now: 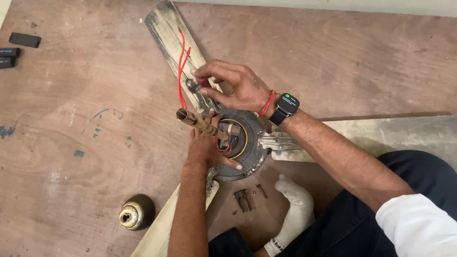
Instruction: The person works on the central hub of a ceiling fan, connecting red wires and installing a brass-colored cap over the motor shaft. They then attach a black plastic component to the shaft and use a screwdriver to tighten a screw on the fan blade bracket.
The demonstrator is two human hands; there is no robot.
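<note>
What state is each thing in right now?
Ceiling fan: lying flat on the floor, hub open.
Downrod: tilted, attached at hub.
Red wires: loose, sticking up.
Left hand: resting on hub.
Right hand: pinching something small at the blade root.
Brass canopy cup: detached, on the floor.
Screws: out, loose.

We have a single view, head-mounted, looking steeply down at close range onto the wooden floor (71, 95). The fan motor hub (240, 138) sits near centre; our knee enters at 4 o'clock. Forward probably lies toward 12 o'clock.
</note>
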